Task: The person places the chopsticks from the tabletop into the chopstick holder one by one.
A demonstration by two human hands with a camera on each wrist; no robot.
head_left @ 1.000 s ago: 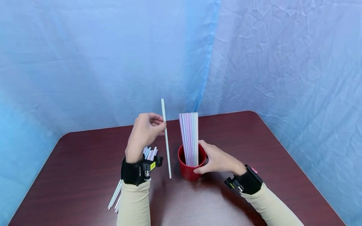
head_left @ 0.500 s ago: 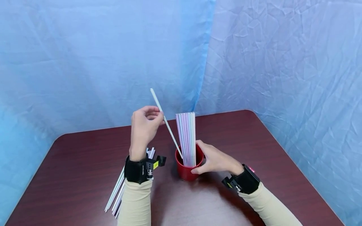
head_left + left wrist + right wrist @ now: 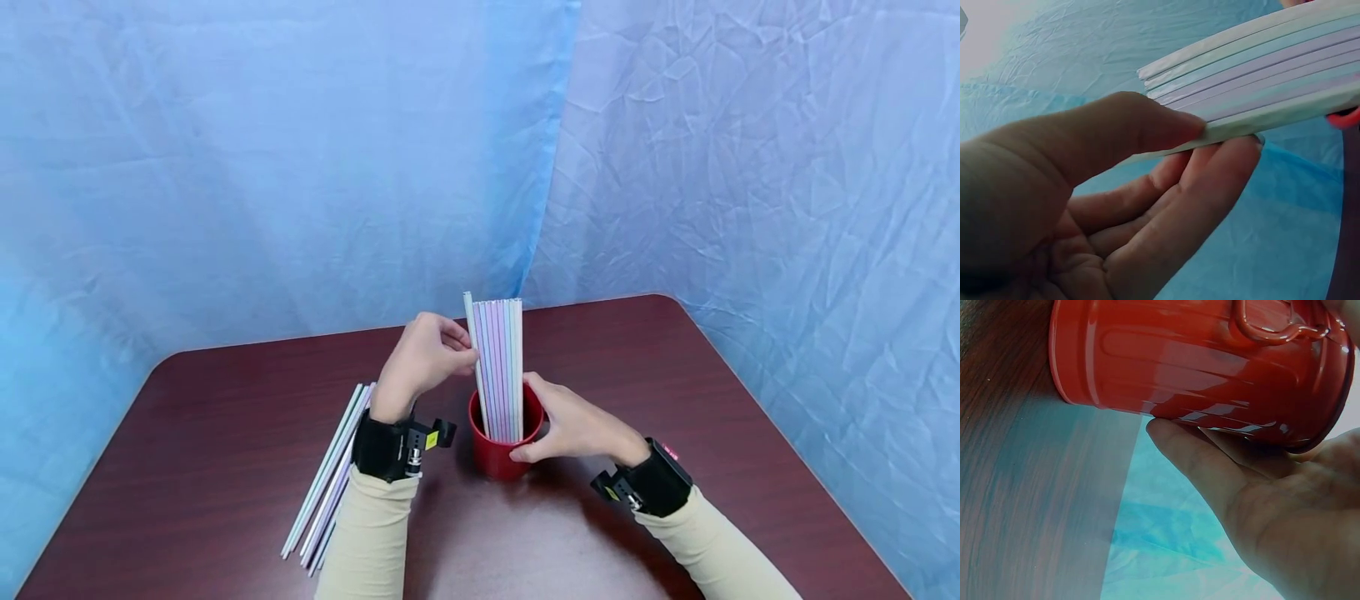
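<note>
Now left hand (image 3: 423, 362) pinches one white straw (image 3: 472, 333), long axis upright, at the bundle's (image 3: 501, 367) 9 o'clock edge inside the red cup (image 3: 498, 454). Right hand (image 3: 573, 425) wraps the cup from 3 o'clock (spare straws (image 3: 326, 483) lie at 8 o'clock).

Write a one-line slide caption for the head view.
Left hand pinches a straw into the red cup steadied by the right hand.

A dark wood-grain table (image 3: 225, 400) carries a loose bundle of pastel straws (image 3: 326, 483) lying near its left edge. Wrinkled blue cloth (image 3: 712, 150) hangs behind.
</note>
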